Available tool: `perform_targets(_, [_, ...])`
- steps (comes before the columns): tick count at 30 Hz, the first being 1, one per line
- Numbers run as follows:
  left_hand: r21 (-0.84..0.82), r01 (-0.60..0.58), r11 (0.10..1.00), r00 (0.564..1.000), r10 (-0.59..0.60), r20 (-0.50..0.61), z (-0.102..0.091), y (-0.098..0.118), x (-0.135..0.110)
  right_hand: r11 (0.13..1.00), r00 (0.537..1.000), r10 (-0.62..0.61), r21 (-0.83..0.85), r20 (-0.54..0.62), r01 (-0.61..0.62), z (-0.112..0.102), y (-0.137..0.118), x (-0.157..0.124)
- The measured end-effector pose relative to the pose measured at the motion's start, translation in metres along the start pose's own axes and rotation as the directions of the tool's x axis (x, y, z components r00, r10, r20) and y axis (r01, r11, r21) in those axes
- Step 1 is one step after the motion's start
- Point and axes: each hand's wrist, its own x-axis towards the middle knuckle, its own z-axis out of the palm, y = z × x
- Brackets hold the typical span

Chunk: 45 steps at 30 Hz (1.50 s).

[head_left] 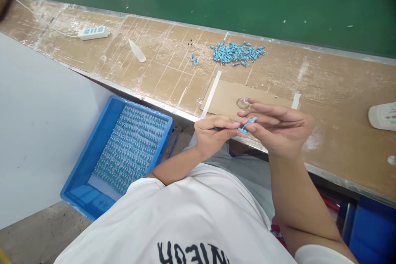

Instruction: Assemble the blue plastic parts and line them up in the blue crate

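Note:
My two hands meet over the front edge of the brown workbench (pixel 324 90). My right hand (pixel 278 126) pinches a small blue plastic piece (pixel 248 124) between thumb and fingers, the other fingers stretched out. My left hand (pixel 213 134) is curled closed right beside it, its fingertips touching the same piece; a dark tip shows at its thumb, too small to name. A pile of several like blue pieces (pixel 236 53) lies farther back on the bench, with two loose ones (pixel 194 60) to its left.
A blue tray (pixel 93 152) lined with rows of blue pieces sits low at my left. On the bench lie a white power strip (pixel 93 32), a small clear bottle (pixel 137 50), a cardboard sheet (pixel 229 97) and a white object (pixel 383 116) at right. A green wall runs behind.

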Motion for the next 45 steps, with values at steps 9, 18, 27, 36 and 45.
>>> perform_targets(9, [-0.114, 0.012, 0.993, 1.000, -0.015, -0.027, -0.006, 0.002, 0.000, 0.996, 0.993, 0.051, 0.061, 0.107, -0.058, 0.009, -0.004, 0.007])
perform_targets(18, [-0.056, 0.088, 0.995, 0.986, -0.095, -0.135, -0.030, 0.007, 0.005, 0.979, 0.983, 0.166, 0.106, 0.073, -0.173, 0.036, 0.012, 0.007])
perform_targets(27, [-0.246, 0.176, 0.953, 0.961, -0.220, -0.165, -0.037, 0.026, 0.018, 0.887, 0.966, 0.258, 0.391, 0.018, -0.244, 0.082, 0.054, 0.018])
perform_targets(36, [-0.331, 0.152, 0.931, 0.937, -0.242, -0.251, -0.060, 0.031, 0.025, 0.924, 0.973, 0.230, 0.315, -0.003, -0.217, 0.106, 0.061, 0.024])
perform_targets(45, [-0.352, 0.194, 0.916, 0.935, -0.281, -0.215, -0.066, 0.039, 0.019, 0.984, 0.997, 0.016, 0.176, 0.081, -0.030, 0.104, 0.031, 0.024])
